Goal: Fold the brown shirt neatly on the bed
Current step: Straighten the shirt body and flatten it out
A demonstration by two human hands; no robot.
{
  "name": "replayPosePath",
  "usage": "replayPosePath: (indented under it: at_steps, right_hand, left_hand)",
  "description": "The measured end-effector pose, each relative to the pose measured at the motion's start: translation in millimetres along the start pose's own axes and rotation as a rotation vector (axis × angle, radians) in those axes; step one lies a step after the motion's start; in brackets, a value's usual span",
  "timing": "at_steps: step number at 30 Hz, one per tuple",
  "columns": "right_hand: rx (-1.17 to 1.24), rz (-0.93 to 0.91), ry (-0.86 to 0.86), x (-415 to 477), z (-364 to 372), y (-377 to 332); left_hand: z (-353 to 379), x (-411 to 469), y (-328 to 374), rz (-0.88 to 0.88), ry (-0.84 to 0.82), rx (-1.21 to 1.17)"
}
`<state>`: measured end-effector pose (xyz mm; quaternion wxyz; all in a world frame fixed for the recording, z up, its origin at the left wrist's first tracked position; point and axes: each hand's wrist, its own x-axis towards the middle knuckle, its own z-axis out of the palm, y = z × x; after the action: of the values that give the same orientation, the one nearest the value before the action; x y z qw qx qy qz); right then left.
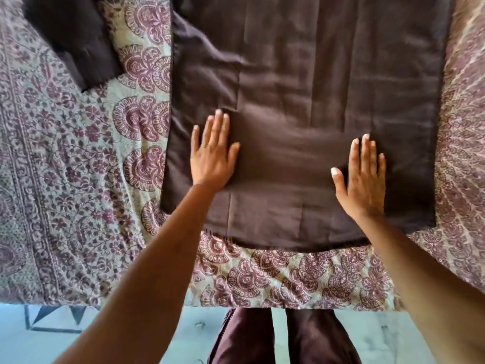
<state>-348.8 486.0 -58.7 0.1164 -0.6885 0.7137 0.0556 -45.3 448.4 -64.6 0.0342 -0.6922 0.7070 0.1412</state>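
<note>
The brown shirt (pixel 301 101), a smooth dark-brown cloth garment spread in a long flat rectangle, lies on the bed (pixel 78 179), whose quilted cover is a pale-green and purple floral print. The left hand (pixel 212 156) rests palm down on the shirt's near half, close to its left edge, fingers straight and grasping nothing. The right hand (pixel 362 179) lies flat in the same way close to the shirt's right edge, thumb spread, also released. Faint creases run lengthwise between them. A dark-brown strip of cloth (pixel 70 40) lies left of the shirt's far end; whether it joins the shirt cannot be told. Nearer than the shirt's hem, past the bed's edge, legs in dark-brown trousers (pixel 283 337) stand on a pale-blue floor (pixel 39 342).
</note>
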Motion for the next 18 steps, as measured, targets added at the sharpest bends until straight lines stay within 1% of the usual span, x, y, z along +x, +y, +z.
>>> replayPosePath:
  at_steps: [2, 4, 6, 7, 8, 9, 12, 13, 14, 15, 16, 17, 18]
  right_hand:
    - [-0.003, -0.01, 0.005, -2, 2, 0]
    - [0.011, 0.011, 0.004, -1, 0, -3]
    - [0.018, 0.025, 0.014, 1, -3, -6]
    - [0.022, 0.024, 0.027, 3, -5, -8]
    - [0.029, 0.015, 0.038, 8, -7, -10]
    - [0.038, -0.005, 0.047, 17, -11, -13]
    - [0.081, -0.14, 0.03, 48, -17, -21]
    - [0.087, -0.171, 0.018, 58, -18, -19]
    - [0.081, -0.174, 0.017, 68, -18, -14]
    - [0.07, -0.147, 0.027, 76, -17, -5]
    - [0.064, -0.091, 0.046, 82, -17, 8]
    - [0.063, -0.014, 0.073, 85, -16, 23]
    - [0.067, 0.073, 0.1, 87, -16, 38]
  left_hand:
    - [-11, 3, -50, -0.211, 0.017, 0.0]
    - [-22, 6, -80, -0.341, 0.03, -0.016]
    - [-27, 14, -78, -0.511, 0.076, -0.064]
    - [-28, 17, -69, -0.553, 0.104, -0.064]
    - [-28, 22, -53, -0.516, 0.129, -0.043]
    - [-27, 27, -33, -0.405, 0.137, -0.026]
    - [-18, 42, 38, 0.053, 0.022, -0.022]
    - [-14, 46, 55, 0.161, -0.015, -0.002]
    - [-12, 51, 63, 0.221, -0.044, 0.016]
    - [-11, 56, 61, 0.236, -0.058, 0.039]
    - [-12, 61, 50, 0.203, -0.058, 0.048]
    - [-14, 65, 34, 0.118, -0.047, 0.038]
    - [-17, 67, 15, -0.009, -0.029, 0.023]
